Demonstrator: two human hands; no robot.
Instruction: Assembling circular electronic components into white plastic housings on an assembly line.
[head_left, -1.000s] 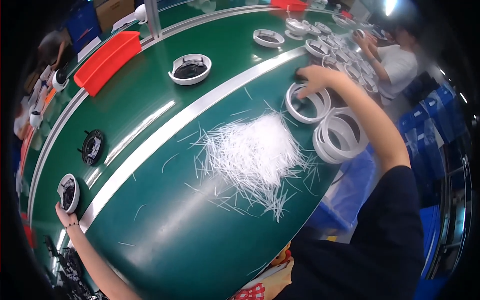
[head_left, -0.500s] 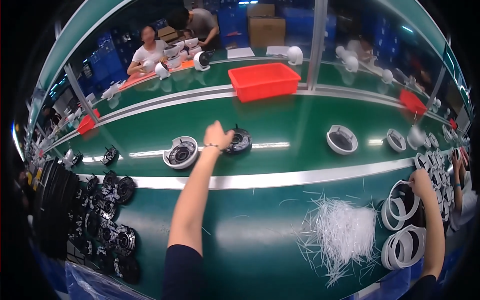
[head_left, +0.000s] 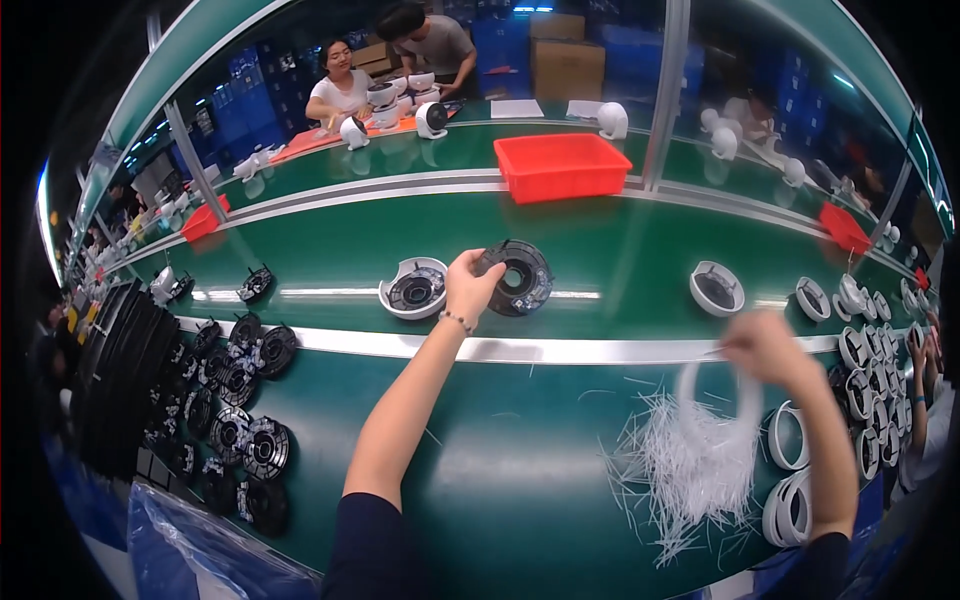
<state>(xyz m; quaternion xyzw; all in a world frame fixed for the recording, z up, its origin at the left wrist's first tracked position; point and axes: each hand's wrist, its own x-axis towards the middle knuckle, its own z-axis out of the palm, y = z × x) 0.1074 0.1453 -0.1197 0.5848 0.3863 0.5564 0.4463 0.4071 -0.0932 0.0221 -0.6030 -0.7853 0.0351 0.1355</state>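
Note:
My left hand [head_left: 470,288] pinches the rim of a black round plate [head_left: 532,292] with a hole in its middle and small parts on its face. It lifts the plate over the green belt, beside a white shell [head_left: 387,290] with a black insert. My right hand [head_left: 766,345], smeared by motion, grips a white ring [head_left: 748,408] by its upper edge. The ring hangs over a heap of thin clear strips [head_left: 690,480]. More white rings [head_left: 788,440] stand at the right.
Stacked black round parts [head_left: 240,440] fill the left of the table. A red bin [head_left: 565,170] stands beyond the belt [head_left: 620,240]. White shells [head_left: 716,290] sit along the belt's right. Co-workers [head_left: 340,90] are behind the far counter; another person's hands [head_left: 918,345] show at far right.
My left hand has picked the black round plate up off the belt and tilted it. My right hand has carried a white ring leftward from the ring pile.

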